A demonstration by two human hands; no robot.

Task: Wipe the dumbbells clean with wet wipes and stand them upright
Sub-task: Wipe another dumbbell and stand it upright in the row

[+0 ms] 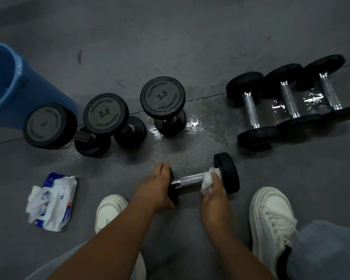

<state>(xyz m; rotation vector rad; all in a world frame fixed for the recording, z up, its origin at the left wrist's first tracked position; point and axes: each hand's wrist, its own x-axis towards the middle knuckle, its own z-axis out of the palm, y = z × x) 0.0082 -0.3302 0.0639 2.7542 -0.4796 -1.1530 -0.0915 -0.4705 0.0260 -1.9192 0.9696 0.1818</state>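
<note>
A black dumbbell (pixel 227 172) with a chrome handle lies on its side on the floor between my feet. My left hand (pixel 157 187) grips its left head. My right hand (pixel 213 190) presses a white wet wipe (pixel 209 179) around the right end of the handle. Three dumbbells stand upright behind it: one at the left (pixel 49 126), one marked 2.5 (pixel 105 115) and another marked 2.5 (pixel 163 96). Three more dumbbells (pixel 287 102) lie on their sides in a row at the right.
A blue bucket (pixel 10 83) stands at the far left. An open pack of wet wipes (pixel 53 201) lies on the grey floor at the left. My white shoes (pixel 271 219) flank the dumbbell. Wet patches (pixel 192 124) shine on the floor.
</note>
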